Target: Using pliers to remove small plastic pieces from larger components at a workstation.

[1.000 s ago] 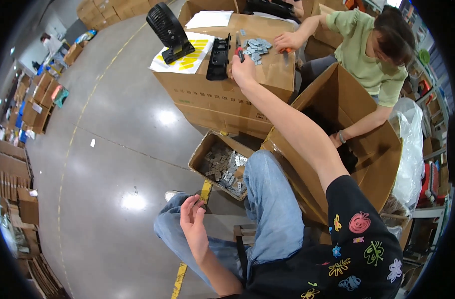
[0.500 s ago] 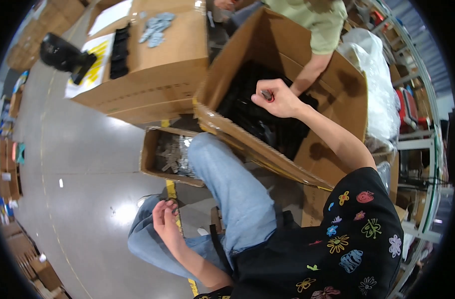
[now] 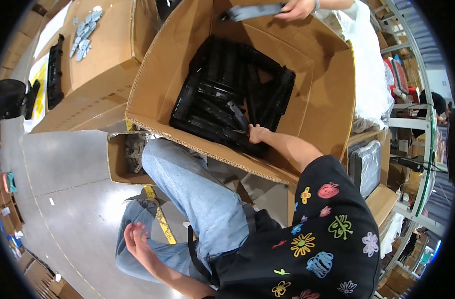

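Note:
My right hand reaches down into a large cardboard box. It is closed around a small tool with a red handle, whose thin metal tip points left; its exact kind I cannot make out. Just beyond that tip lies a greyish strip among several long black plastic parts piled in the box. My left hand hovers over my bent leg, fingers loosely apart, with nothing visible in it. At the far side, another person's hand holds a long dark part over the box.
Left of my knee stands a small carton of grey pieces. On a closed carton at the far left lie grey pieces, a black part and a black device. Plastic-wrapped goods and shelving stand right.
My right hand has gone down into the box with the tool. The other person's hand has come up out of it holding a long part. A small dark thing at my left fingers no longer shows.

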A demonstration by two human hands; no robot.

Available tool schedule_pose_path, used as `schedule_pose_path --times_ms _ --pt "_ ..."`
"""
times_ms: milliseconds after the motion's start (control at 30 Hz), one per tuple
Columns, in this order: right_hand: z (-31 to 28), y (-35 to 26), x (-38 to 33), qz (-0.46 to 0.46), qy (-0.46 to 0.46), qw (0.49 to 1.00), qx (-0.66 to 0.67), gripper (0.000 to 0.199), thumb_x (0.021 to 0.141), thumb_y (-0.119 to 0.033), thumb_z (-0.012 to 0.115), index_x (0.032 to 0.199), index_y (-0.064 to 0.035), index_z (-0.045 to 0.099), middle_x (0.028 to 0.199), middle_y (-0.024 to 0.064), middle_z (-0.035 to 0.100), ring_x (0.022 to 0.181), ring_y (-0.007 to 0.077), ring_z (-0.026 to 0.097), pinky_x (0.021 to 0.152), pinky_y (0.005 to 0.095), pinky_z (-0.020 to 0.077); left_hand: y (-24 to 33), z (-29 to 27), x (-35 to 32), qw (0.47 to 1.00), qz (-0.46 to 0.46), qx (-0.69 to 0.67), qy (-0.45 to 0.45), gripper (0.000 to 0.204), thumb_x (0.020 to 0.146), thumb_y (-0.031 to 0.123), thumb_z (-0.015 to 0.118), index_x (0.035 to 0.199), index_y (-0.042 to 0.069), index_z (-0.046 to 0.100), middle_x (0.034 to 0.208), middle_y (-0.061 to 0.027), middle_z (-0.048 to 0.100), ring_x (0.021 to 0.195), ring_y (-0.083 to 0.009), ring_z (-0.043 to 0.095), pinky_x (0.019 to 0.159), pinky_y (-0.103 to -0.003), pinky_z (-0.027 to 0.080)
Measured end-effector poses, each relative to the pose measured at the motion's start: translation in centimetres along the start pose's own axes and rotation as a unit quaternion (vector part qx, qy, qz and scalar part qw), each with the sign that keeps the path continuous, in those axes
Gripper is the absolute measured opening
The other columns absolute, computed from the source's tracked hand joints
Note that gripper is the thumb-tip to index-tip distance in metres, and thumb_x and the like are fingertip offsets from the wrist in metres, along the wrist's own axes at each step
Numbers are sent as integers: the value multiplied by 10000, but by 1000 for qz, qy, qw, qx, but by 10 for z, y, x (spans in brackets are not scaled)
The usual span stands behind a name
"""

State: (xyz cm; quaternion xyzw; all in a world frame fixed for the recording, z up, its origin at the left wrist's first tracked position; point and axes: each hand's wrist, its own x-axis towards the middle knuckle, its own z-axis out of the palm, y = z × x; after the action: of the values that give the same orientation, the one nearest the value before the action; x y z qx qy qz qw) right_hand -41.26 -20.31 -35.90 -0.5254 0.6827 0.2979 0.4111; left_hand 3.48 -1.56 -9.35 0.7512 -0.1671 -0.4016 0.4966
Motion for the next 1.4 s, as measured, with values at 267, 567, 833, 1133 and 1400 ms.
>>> schedule_pose_path --times_ms 267,567,833,1133,1400 --pt "-11 -41 55 -123 77 979 141 619 831 -224 515 1400 -113 297 1326 246 425 1145 436 504 961 450 427 -3 -25 -11 997 -14 76 14 224 936 157 521 1133 52 542 1000 -45 620 889 -118 574 736 -241 420" --pt "-10 -104 68 -143 30 882 448 350 801 -135 596 1141 -99 523 676 65 502 555 182 512 444 370 406 12 -1 6 999 26 19 -13 182 911 114 544 1077 43 572 940 -58 637 868 -132 588 725 -255 442" --pt "7 -56 80 -6 33 657 753 345 786 -145 588 1083 -162 413 830 85 511 571 227 506 456 379 454 -31 0 11 998 28 -52 -26 161 911 54 511 1054 21 575 922 -71 664 821 -132 622 671 -243 468" --pt "25 -107 128 -73 -81 822 559 69 818 -195 517 790 -132 526 630 35 478 534 208 495 460 409 410 -40 -24 6 995 24 -91 -26 185 909 90 527 1071 19 582 970 -86 665 861 -125 618 726 -241 485" --pt "21 -171 108 -154 -163 795 564 96 819 -230 524 821 -133 530 633 21 476 544 194 494 464 383 404 -38 -20 14 997 15 -66 -28 194 916 103 510 1087 32 567 949 -38 646 819 -102 594 698 -220 458"
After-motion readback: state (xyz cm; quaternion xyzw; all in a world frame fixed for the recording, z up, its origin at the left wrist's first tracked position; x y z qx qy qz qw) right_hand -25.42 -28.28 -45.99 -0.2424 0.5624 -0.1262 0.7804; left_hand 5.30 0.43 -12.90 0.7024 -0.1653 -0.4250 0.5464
